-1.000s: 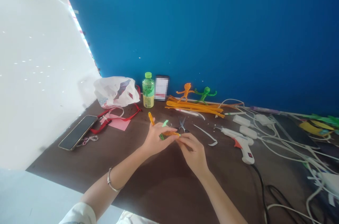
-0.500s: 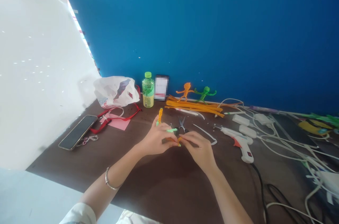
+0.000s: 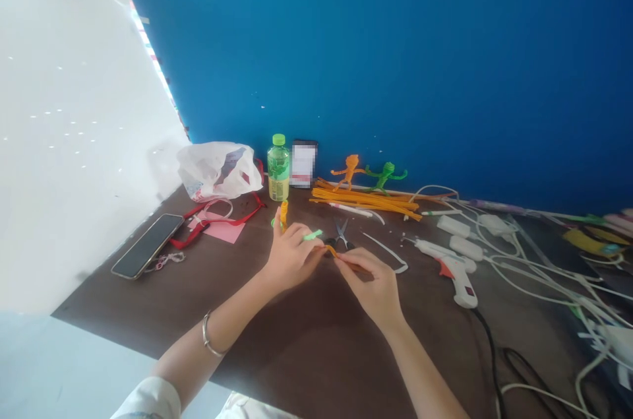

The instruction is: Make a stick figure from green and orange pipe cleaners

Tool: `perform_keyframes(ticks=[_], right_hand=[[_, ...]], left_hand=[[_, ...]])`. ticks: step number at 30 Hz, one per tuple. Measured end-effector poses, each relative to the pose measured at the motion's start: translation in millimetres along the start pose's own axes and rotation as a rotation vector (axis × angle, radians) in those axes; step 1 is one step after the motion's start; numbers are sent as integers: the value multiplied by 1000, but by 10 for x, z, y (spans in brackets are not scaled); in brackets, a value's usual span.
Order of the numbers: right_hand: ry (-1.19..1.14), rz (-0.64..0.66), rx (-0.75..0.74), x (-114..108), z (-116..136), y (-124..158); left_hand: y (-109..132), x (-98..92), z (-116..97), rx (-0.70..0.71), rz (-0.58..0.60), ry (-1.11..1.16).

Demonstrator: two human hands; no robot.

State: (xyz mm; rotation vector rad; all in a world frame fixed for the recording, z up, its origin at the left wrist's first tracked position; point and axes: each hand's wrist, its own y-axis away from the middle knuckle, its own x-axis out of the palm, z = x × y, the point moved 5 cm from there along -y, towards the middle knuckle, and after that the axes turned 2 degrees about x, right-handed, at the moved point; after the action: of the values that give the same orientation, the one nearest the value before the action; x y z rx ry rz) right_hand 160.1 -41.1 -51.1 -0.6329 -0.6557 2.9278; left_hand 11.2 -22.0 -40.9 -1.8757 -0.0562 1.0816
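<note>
My left hand [image 3: 293, 259] is closed around a partly hidden orange and green pipe-cleaner figure. Its coiled orange end [image 3: 283, 213] sticks up past my fingers, and a light green limb [image 3: 313, 234] pokes out toward the right. Between the two hands runs an orange pipe cleaner [image 3: 331, 250], bent and thin. My right hand [image 3: 373, 282] pinches that strand between thumb and fingertips. Just behind my hands lie scissors [image 3: 341, 231] with dark handles, partly covered, blades pointing away.
Orange pipe cleaners [image 3: 366, 200] lie in a bundle before an orange figure [image 3: 351, 171] and a green figure [image 3: 387, 175]. A glue gun [image 3: 452, 270] and white cables [image 3: 534, 267] occupy the right. Leftward are a bottle [image 3: 279, 171], plastic bag [image 3: 217, 169] and phone [image 3: 147, 246].
My left hand has turned slightly, swinging the coiled orange end left. My hands have drawn a little apart, and more of the orange strand shows between them.
</note>
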Motion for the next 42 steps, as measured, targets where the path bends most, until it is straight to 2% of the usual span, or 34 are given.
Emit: perform_keyframes(ticks=[5, 11, 15, 19, 22, 25, 28, 33, 36, 39, 42], right_hand=[[-13, 40, -83, 97, -19, 44], [-24, 73, -71, 128, -112, 43], [-11, 82, -28, 56, -115, -5], [23, 55, -16, -33, -107, -41], [66, 23, -18, -70, -107, -52], [103, 7, -20, -57, -94, -41], [87, 12, 3, 7, -76, -9], [6, 17, 34, 117, -60, 43], [-34, -2, 44, 121, -77, 50], [-63, -15, 49, 109, -95, 53], [-81, -33, 58, 105, -91, 61]], left_hand=[[16, 17, 67, -215, -33, 125], [15, 62, 84, -354, 75, 398], [-27, 42, 16, -255, 214, 537], [-47, 37, -64, -94, 343, 496], [-27, 60, -98, 14, 338, 323], [20, 109, -128, 113, 264, 119], [70, 162, -107, 101, 164, 0], [96, 172, -10, -58, 44, -12], [75, 170, -5, -99, 101, 25], [54, 167, -41, -73, 183, 42], [47, 156, -68, -33, 211, -7]])
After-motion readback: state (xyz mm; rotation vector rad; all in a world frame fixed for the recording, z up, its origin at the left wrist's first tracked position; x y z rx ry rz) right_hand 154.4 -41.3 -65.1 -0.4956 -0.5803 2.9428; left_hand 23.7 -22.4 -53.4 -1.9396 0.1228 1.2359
